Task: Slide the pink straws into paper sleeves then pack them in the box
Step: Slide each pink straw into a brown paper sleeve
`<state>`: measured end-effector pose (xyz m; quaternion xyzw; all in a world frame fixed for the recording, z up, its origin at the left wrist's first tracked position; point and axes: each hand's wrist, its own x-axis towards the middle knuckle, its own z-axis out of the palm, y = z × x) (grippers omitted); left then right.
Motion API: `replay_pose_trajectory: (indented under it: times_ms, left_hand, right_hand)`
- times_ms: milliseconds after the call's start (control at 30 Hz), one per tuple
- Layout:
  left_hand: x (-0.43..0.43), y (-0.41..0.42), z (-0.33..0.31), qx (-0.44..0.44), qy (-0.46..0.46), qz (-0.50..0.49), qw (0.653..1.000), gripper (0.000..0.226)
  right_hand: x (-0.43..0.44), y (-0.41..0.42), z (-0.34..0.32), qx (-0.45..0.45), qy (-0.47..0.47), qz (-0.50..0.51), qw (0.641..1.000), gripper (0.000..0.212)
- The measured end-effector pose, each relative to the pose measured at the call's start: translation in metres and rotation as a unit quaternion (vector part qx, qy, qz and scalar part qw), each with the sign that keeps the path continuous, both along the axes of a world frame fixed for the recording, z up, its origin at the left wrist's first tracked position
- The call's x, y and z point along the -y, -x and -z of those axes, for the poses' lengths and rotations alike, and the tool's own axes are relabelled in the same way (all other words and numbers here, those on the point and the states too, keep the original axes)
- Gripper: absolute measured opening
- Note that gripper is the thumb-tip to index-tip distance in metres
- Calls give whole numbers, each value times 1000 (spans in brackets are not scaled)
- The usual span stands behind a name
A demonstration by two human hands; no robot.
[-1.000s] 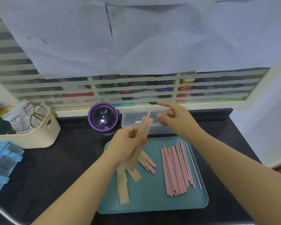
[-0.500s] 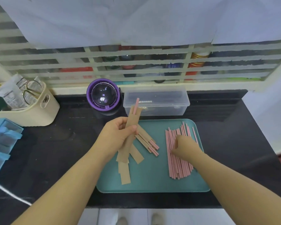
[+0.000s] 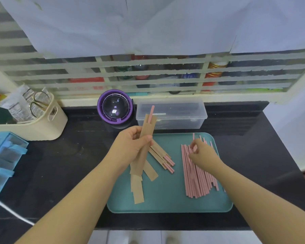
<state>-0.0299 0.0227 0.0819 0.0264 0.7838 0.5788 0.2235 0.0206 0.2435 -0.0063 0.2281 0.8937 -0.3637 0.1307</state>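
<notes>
**Work surface and surroundings.** We see a black counter [image 3: 69, 164] set against a wall of pale slats [image 3: 148, 71]. Sheets of paper [image 3: 148, 23] cover the upper part of the slats, and jars [image 3: 217, 67] show blurred through the gaps. A teal tray [image 3: 165, 205] lies on the counter under both hands.

The left hand [image 3: 130, 147] grips a brown sleeve [image 3: 149, 125] near its middle, fingers and thumb curled round it. The sleeve tilts up and away, and a pink straw [image 3: 151, 110] pokes out of its far end.

The right hand [image 3: 203, 154] rests on the loose straws [image 3: 195, 184], which lie in a rough bundle on the tray. Its fingertips are bent and pinch at them — how many it holds we cannot tell.

Between the hands lie a few filled sleeves [image 3: 159, 153] with pink ends showing. Below the left hand, empty sleeves [image 3: 137, 191] overlap on the tray.

Just beyond the hands, off the tray, stands the clear box [image 3: 183, 120] with its lid on. Beside it, beyond the left hand, sits a purple-rimmed dark dome [image 3: 115, 110].

Well left of the left hand are a cream basket [image 3: 42, 127] holding scissors [image 3: 37, 103] and packets [image 3: 16, 106], and blue drawers [image 3: 2, 155] nearer us. A white cable [image 3: 11, 212] crosses the counter's near corner — left of the left forearm. Pale floor [image 3: 148, 238] shows below the counter's edge.
</notes>
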Motion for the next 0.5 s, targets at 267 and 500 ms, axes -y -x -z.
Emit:
replay_pose_trajectory:
  times_ms: [267, 500]
  left_hand:
    - [-3, 3, -27, -13, -34, 2, 999, 15]
    - [-6, -1, -51, -31, -43, 18, 998, 17]
  right_hand:
    - [-1, 15, -147, -239, 530, 133, 803, 17]
    - [18, 14, -203, -376, 482, 86, 787, 18]
